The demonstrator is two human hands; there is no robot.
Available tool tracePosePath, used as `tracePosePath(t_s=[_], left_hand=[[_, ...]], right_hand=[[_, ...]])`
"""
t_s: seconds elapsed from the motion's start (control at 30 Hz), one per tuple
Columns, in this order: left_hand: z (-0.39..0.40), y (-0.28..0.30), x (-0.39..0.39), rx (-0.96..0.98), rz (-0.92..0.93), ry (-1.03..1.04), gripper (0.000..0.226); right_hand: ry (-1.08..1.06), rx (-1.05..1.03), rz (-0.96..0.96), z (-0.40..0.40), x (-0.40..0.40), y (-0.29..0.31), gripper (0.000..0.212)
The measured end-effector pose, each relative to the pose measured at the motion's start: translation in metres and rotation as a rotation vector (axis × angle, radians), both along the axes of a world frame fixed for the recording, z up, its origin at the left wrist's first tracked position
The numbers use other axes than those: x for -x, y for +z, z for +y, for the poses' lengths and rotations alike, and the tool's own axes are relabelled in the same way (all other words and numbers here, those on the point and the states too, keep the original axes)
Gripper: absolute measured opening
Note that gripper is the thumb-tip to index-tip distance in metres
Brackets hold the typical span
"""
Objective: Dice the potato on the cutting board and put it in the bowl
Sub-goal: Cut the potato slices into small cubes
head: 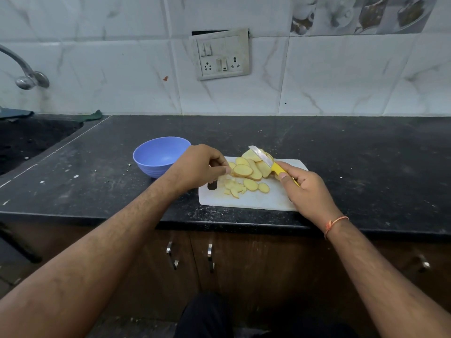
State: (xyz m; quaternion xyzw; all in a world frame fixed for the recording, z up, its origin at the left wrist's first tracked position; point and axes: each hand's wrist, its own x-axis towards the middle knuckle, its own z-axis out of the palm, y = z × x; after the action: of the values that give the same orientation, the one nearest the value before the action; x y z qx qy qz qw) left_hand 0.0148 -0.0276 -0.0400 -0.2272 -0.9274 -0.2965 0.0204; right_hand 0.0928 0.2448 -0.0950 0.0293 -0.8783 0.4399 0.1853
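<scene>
I am reading this as mid-cutting: the potato (253,167) is lying in oval slices fanned over the white cutting board (268,200), with a few smaller bits near the board's front left, so slicing looks mostly done and dicing barely begun. The left hand (200,167) is pinching the edge of the nearest slice, fingers (223,170) curled and clamped on it. The right hand (305,189) is gripping the yellow handle of the knife (263,158), fingers wrapped tight, blade tilted over the back of the pile. The blue bowl (159,154) is sitting just left of the board on the dark speckled bench (366,154), looking empty. Next, I judge, slices need stacking flat and cross-cutting; they look wet, smooth and inclined to slide.
</scene>
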Motion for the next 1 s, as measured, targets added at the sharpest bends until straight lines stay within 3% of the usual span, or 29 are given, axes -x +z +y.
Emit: tracePosePath(t_s=[0.3,0.43,1.0], left_hand=[[0.012,-0.005,0.005,-0.059,-0.028,-0.012,0.004],[0.013,-0.006,0.006,-0.056,-0.012,-0.017,0.017],[0.013,-0.011,-0.002,-0.190,-0.011,-0.010,0.029]], right_hand=[[0.010,-0.011,0.001,0.000,0.000,0.000,0.036],[0.011,-0.009,0.004,0.001,0.001,0.000,0.035],[0.002,0.005,-0.017,0.000,0.000,0.000,0.035]])
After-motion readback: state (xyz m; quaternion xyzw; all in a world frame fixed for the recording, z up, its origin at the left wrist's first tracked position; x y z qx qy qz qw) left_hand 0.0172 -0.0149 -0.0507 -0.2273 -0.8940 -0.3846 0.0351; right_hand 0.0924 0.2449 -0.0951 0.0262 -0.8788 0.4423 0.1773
